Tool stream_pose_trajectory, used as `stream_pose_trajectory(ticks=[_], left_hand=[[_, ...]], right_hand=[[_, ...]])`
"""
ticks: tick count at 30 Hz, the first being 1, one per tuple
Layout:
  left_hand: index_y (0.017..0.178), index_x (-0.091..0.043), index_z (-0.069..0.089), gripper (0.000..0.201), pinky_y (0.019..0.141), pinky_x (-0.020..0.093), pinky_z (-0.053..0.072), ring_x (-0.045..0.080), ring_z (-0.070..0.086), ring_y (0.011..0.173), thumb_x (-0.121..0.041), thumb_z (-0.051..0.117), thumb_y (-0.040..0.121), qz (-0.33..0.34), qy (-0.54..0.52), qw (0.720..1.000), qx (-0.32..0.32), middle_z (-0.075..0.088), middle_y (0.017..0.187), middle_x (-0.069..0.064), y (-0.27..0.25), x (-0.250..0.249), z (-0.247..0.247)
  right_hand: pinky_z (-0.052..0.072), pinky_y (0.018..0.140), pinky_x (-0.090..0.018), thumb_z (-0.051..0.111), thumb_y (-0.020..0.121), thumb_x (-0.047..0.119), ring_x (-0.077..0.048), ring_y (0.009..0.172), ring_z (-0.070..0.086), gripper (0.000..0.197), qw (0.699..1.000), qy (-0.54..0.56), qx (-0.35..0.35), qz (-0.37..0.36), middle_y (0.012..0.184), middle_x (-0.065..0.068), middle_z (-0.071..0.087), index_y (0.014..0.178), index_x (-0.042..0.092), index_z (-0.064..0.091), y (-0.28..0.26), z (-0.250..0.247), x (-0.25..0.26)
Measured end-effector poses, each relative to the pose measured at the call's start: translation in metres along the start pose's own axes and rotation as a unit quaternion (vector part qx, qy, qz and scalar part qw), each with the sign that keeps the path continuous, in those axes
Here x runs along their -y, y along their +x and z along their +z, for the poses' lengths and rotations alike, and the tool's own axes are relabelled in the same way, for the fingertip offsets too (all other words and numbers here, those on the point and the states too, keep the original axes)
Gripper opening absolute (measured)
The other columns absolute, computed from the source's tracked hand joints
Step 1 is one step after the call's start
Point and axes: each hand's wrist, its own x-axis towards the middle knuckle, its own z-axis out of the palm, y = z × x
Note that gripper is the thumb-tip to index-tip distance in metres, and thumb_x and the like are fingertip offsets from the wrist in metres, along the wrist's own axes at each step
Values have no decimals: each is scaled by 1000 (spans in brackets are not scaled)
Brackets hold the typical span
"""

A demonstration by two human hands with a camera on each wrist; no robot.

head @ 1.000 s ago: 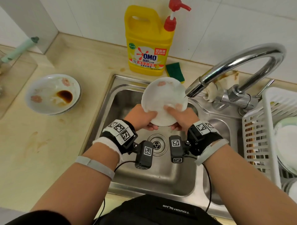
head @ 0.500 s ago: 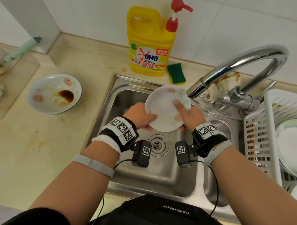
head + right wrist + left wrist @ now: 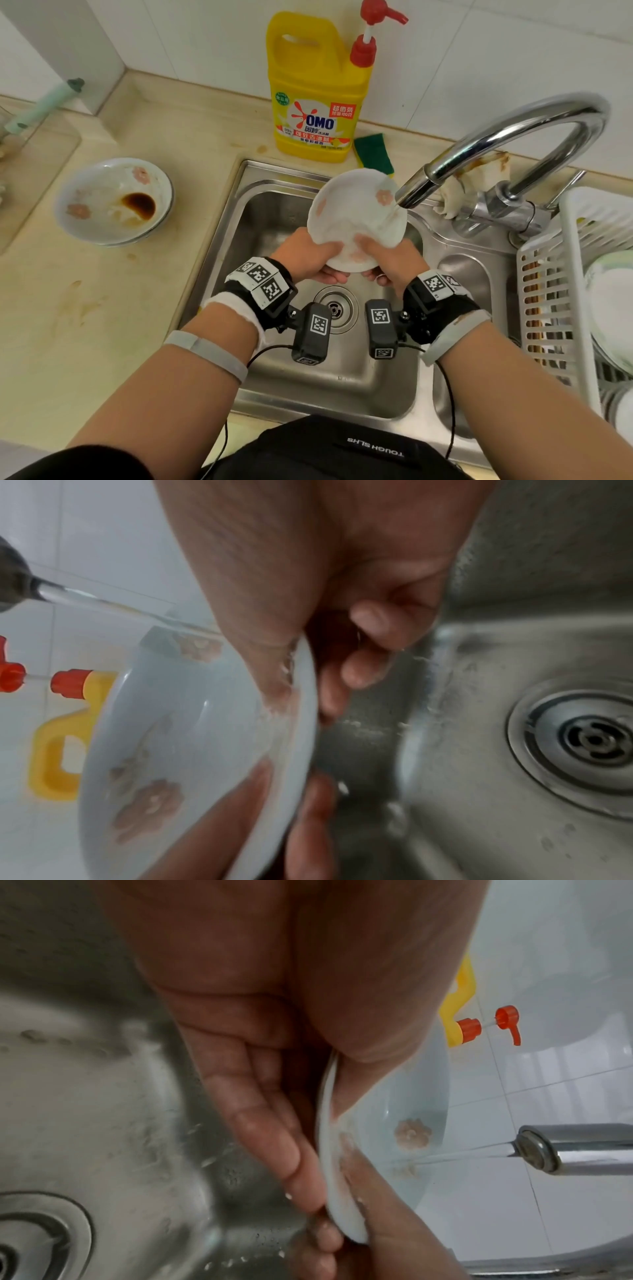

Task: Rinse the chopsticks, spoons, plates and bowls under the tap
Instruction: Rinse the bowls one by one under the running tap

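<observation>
Over the sink (image 3: 219, 246), at about twelve o'clock from the drain (image 3: 335, 308), a small white plate (image 3: 352, 212) with pink flower prints is held tilted, its face turned up toward the person. Half a second ago it sat lower and flatter, with the right thumb stretched across its middle; now it is raised and tipped so its upper right rim meets the tap (image 3: 421, 185) mouth at about two o'clock. The flower near the spout has swung round too, so the plate has been turned between the palms.

The left hand (image 3: 305, 255) grasps the plate's lower left edge, thumb on the face and fingers behind, as the left wrist view shows. The right hand (image 3: 387, 258) pinches the lower right edge the same way, thumb on the face, at least one finger behind the plate and the others curled clear of it. Neither hand is loose.

A thin stream of water (image 3: 113, 605) runs from the spout onto the upper part of the plate's face and down toward the thumbs. I judge this the rinse of the plate's front, well under way; the back looks yet to be done.

On the counter at nine o'clock a dirty bowl (image 3: 113, 202) with dark sauce waits. Washed dishes (image 3: 609, 301) sit in the white rack (image 3: 548, 291) at three o'clock. Chopsticks and spoons I cannot pick out.
</observation>
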Motion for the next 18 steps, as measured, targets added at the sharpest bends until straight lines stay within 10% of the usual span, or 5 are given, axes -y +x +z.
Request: stream_pose_trajectory(ticks=[11, 18], left_hand=[[124, 3, 57, 29, 59, 26, 61, 18, 74, 64, -13, 54, 100, -29, 127, 991, 42, 76, 88, 22, 0, -6, -13], [117, 4, 61, 25, 61, 29, 63, 21, 74, 63, -13, 60, 99, 4, 78, 997, -22, 75, 79, 22, -1, -5, -13]], right_hand=[[39, 41, -24, 52, 89, 75, -29, 53, 71, 63, 989, -146, -10, -21, 69, -8, 76, 96, 14, 65, 1, -25, 20], [46, 46, -26, 53, 97, 61, -17, 39, 56, 55, 988, -132, -47, -67, 63, -11, 71, 85, 9, 67, -4, -21, 18]])
